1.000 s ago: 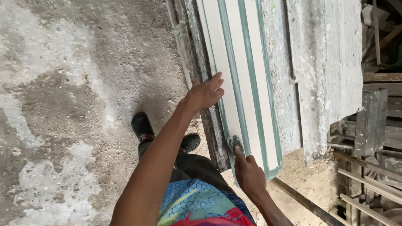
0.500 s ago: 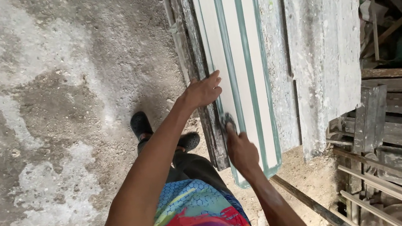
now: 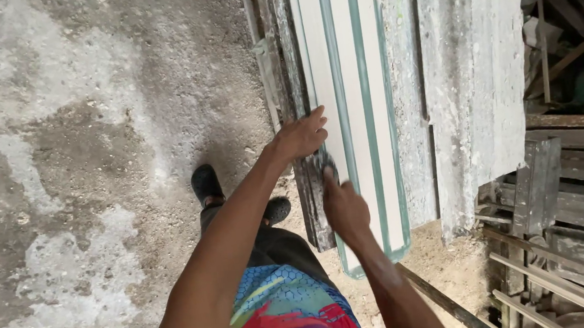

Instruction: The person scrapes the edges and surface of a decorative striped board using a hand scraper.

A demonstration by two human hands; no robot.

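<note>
My left hand (image 3: 298,137) lies with its fingers spread flat against the edge of the tall white panel with green stripes (image 3: 350,93), which stands upright among weathered grey wooden boards (image 3: 470,73) on the rough concrete floor (image 3: 76,172). My right hand (image 3: 343,205) is lower down, closed around the same panel's edge (its fingertips are hidden behind it). My black shoe (image 3: 206,184) stands near the boards' foot.

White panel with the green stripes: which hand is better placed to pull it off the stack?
Probably the left hand: its fingers curl over the white panel at its edge beside the weathered boards. The right hand only presses on the face, lower down.
</note>
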